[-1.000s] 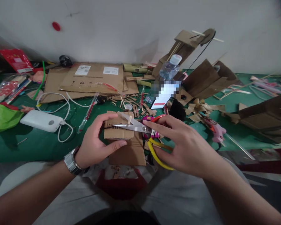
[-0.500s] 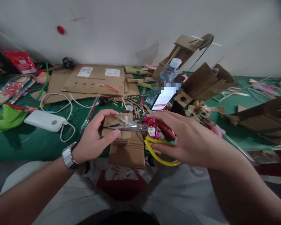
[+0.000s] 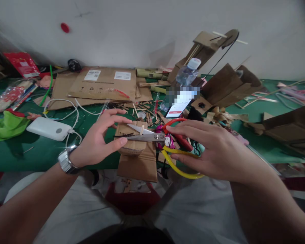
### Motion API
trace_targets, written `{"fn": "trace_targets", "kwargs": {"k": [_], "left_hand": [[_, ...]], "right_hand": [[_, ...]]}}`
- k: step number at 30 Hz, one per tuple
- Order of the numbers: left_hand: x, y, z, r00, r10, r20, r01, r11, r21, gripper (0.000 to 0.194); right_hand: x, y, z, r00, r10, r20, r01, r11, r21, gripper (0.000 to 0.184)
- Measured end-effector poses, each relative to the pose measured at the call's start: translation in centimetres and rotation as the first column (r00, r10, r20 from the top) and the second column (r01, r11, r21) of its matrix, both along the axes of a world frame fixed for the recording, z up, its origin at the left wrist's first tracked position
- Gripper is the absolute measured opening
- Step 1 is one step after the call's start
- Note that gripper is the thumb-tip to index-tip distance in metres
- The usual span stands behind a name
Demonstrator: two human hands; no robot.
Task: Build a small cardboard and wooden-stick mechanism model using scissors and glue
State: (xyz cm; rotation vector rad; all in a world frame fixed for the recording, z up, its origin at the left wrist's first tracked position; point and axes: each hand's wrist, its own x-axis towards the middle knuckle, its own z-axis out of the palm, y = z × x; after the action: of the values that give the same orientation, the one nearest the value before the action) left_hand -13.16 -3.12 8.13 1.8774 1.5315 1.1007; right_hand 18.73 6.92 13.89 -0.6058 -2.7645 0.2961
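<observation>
My right hand (image 3: 208, 149) is closed on the handles of a pair of scissors (image 3: 152, 136), one red and one yellow. Their parted blades lie over the top of a small cardboard box (image 3: 133, 147), with a short wooden stick (image 3: 141, 130) standing up between them. At the box's left side is my left hand (image 3: 98, 139), its fingers stretched and spread. The left thumb tip overlaps the box near the lower blade; whether it presses on it I cannot tell. A cardboard flap (image 3: 138, 167) extends below the box toward the table's front edge.
Behind the scissors lean a lit phone (image 3: 179, 106) and a plastic bottle (image 3: 188, 73). Cardboard constructions (image 3: 228, 88) stand at the right. A white power bank (image 3: 48, 128) with a cable lies left, before flattened cardboard (image 3: 101, 84). Wood scraps litter the middle.
My left hand has shifted slightly left and its fingers have spread from the box. The scissors and right hand have moved slightly right, with the blades still around the stick. The view has shifted slightly.
</observation>
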Motion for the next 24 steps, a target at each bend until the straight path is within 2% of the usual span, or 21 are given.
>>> {"fn": "trace_targets", "kwargs": {"k": [4, 9, 14, 21, 24], "left_hand": [[-0.3, 0.3, 0.5, 0.999, -0.012, -0.044, 0.013, 1.0, 0.013, 0.033], [-0.3, 0.5, 0.5, 0.999, -0.028, -0.021, 0.029, 0.998, 0.061, 0.03], [-0.2, 0.6, 0.5, 0.997, -0.072, -0.015, 0.074, 0.994, 0.085, 0.03], [-0.2, 0.6, 0.6, 0.997, -0.078, -0.01, 0.078, 0.992, 0.094, 0.03], [-0.2, 0.6, 0.6, 0.996, -0.084, -0.006, 0.084, 0.992, 0.089, 0.029]], "right_hand": [[-0.2, -0.1, 0.0, 1.0, -0.006, 0.014, 0.006, 1.0, 0.002, 0.048], [-0.3, -0.3, 0.2, 0.99, -0.098, 0.104, 0.099, 0.995, -0.005, 0.051], [-0.2, -0.2, -0.2, 0.993, -0.019, 0.113, 0.011, 0.998, 0.067, 0.046], [-1.2, 0.5, 0.0, 0.978, 0.02, 0.205, -0.027, 0.999, 0.033, 0.031], [-1.3, 0.8, 0.2, 0.968, 0.049, 0.247, -0.062, 0.997, 0.046, 0.03]]}}
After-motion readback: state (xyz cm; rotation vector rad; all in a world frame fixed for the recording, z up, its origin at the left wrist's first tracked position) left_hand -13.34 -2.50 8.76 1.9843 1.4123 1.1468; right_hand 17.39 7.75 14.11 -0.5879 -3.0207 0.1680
